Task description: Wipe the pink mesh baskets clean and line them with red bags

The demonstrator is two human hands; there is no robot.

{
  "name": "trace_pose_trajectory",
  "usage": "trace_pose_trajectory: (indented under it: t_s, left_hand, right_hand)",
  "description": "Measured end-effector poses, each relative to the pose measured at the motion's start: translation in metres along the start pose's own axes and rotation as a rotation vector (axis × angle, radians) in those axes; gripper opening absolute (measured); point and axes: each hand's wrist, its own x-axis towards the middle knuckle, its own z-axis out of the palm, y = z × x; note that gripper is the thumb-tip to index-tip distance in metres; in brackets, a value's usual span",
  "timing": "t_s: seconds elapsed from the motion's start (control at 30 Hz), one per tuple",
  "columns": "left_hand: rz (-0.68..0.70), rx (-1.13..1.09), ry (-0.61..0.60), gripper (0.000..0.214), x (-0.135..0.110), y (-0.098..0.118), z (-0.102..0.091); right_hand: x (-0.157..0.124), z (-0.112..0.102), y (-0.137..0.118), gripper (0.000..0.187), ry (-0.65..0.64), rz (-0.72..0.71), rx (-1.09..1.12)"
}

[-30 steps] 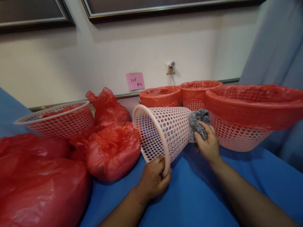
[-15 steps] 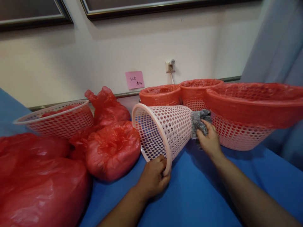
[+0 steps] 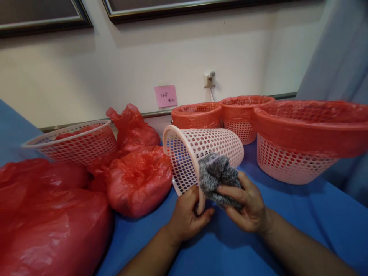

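A pale pink perforated basket (image 3: pixel 198 151) lies on its side on the blue table (image 3: pixel 235 245), its mouth facing me and to the left. My left hand (image 3: pixel 186 216) is closed on the lower part of the basket's rim. A crumpled grey cloth (image 3: pixel 217 178) is gripped in my right hand (image 3: pixel 247 205), held against the basket's side near the rim, close beside my left hand.
Three pink baskets lined with red bags stand behind and to the right: a large one (image 3: pixel 304 138) and two smaller ones (image 3: pixel 198 115) (image 3: pixel 244 115). Another pink basket (image 3: pixel 74 143) and filled red bags (image 3: pixel 138 180) (image 3: pixel 48 226) lie at the left. A wall with a pink note (image 3: pixel 166 96) is behind.
My right hand has brought the grey cloth from the basket's far bottom end forward along its side to near the rim. My left hand has kept its hold.
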Motion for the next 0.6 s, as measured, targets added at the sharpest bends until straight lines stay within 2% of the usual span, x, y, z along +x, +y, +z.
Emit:
trace_pose_trajectory:
  t_s: [0.1,0.17,0.27,0.33,0.4,0.43,0.47,0.53,0.6]
  left_hand:
    - [0.093,-0.089,0.133,0.018,0.000,0.005,-0.004]
    - [0.073,-0.061,0.164,0.015,0.000,0.007,-0.006]
    - [0.015,0.012,0.175,0.016,-0.001,0.006,-0.006]
    - [0.003,0.044,0.144,0.019,-0.002,0.004,-0.004]
    - [-0.007,0.064,0.088,0.018,-0.002,0.002,-0.001]
    - [-0.016,0.075,0.058,0.018,-0.002,0.001,0.001]
    - [-0.025,0.086,0.030,0.017,-0.002,0.000,0.002]
    - [-0.040,0.108,-0.020,0.014,-0.002,-0.003,0.004]
    - [-0.043,0.117,-0.061,0.011,-0.003,-0.005,0.004]
  right_hand:
    - [-0.002,0.005,0.004,0.051,-0.013,-0.002,0.020]
    - [-0.003,0.006,0.018,0.047,0.083,0.108,-0.050]
    - [-0.004,0.003,0.052,0.040,0.301,0.460,-0.144]
    - [-0.004,-0.003,0.076,0.044,0.416,0.753,-0.088]
    - [-0.004,-0.007,0.090,0.052,0.478,0.949,0.000]
    - [-0.004,-0.007,0.090,0.054,0.484,0.969,0.019]
    - [-0.004,-0.007,0.085,0.053,0.473,0.928,0.010]
    - [-0.004,-0.004,0.063,0.046,0.395,0.698,-0.062]
    - [-0.005,0.002,0.033,0.047,0.251,0.382,-0.079]
